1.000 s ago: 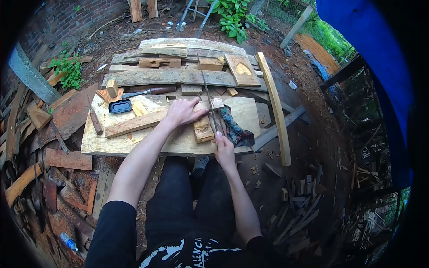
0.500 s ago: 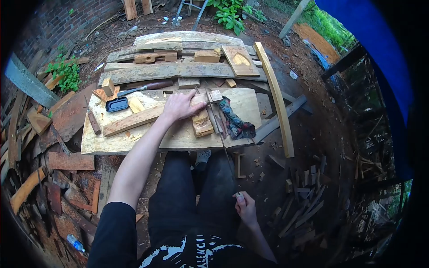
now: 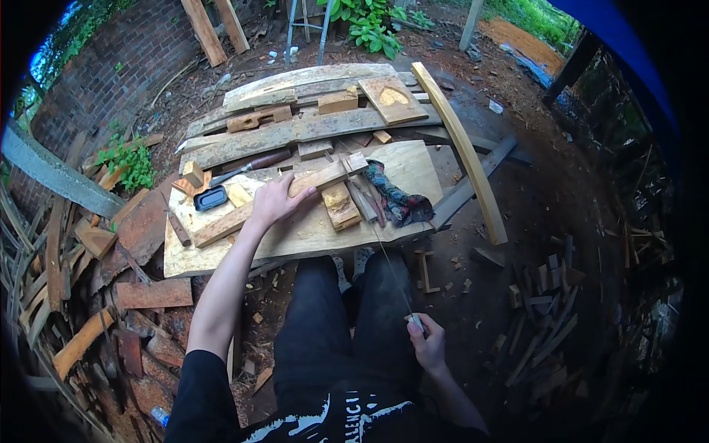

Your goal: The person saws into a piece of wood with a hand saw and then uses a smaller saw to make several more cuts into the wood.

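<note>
My left hand (image 3: pixel 275 201) lies over a long squared wooden bar (image 3: pixel 229 222), its fingers over the far side and the thumb pointing along it. The bar lies slantwise on a pale plank (image 3: pixel 295 246), its right end across a short rough block (image 3: pixel 341 210). A dark line crosses the bar near that end. Low in front of my right thigh, my right hand (image 3: pixel 426 343) is closed round the handle of a saw. Its thin saw blade (image 3: pixel 394 267), seen nearly edge-on, points up towards the plank's front edge, apart from the bar. A crumpled patterned cloth (image 3: pixel 395 193) lies right of the block.
Behind the bar lie a chisel (image 3: pixel 260 162) and a small black tray (image 3: pixel 210 197). Farther back are grey boards (image 3: pixel 295 131) and a panel with a heart-shaped hollow (image 3: pixel 395 100). A long batten (image 3: pixel 465 159) slants along the right side. Offcuts (image 3: pixel 546 310) litter the ground.
The saw blade has come off the bar, back towards me. My left hand has slid left along the bar, away from its right end. The camera view has shifted and tilted.
</note>
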`<state>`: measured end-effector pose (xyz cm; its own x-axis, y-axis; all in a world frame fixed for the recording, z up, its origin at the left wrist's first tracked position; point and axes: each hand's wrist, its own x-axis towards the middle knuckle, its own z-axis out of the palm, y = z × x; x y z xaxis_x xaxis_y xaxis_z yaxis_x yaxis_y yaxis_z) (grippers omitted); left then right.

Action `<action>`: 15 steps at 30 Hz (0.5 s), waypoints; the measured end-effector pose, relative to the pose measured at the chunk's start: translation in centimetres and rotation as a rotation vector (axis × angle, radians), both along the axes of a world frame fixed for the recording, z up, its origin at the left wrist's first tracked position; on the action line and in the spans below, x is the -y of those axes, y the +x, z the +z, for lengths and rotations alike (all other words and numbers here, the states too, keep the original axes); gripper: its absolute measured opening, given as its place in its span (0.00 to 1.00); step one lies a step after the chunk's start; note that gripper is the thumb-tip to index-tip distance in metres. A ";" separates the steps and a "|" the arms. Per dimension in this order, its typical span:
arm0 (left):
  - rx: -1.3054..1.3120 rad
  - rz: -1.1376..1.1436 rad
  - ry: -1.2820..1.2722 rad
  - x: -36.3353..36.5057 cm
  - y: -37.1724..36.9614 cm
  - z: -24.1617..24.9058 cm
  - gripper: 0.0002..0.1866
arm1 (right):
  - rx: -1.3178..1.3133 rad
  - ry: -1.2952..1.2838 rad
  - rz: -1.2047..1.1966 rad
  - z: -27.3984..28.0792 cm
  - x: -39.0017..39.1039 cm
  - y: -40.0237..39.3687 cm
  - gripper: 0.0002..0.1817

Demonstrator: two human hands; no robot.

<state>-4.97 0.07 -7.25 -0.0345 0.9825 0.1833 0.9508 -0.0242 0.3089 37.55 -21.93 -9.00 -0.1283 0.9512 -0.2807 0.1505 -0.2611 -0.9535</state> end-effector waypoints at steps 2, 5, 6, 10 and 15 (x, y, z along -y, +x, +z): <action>0.001 0.032 0.016 0.0 0.0 -0.2 0.40 | -0.006 0.001 -0.001 -0.1 0.0 -0.1 0.20; 0.025 0.046 -0.067 -0.3 0.2 0.4 0.40 | -0.003 0.015 -0.006 -0.1 0.2 -0.3 0.21; 0.024 0.044 -0.064 -0.5 0.5 0.7 0.40 | 0.031 0.051 -0.013 0.2 0.3 -0.4 0.21; 0.073 0.018 -0.027 -1.2 2.2 2.9 0.39 | 0.034 0.108 -0.023 0.0 0.7 0.2 0.23; 0.164 0.015 -0.016 -3.1 2.6 4.3 0.40 | -0.119 0.109 -0.073 -0.8 -0.3 1.0 0.26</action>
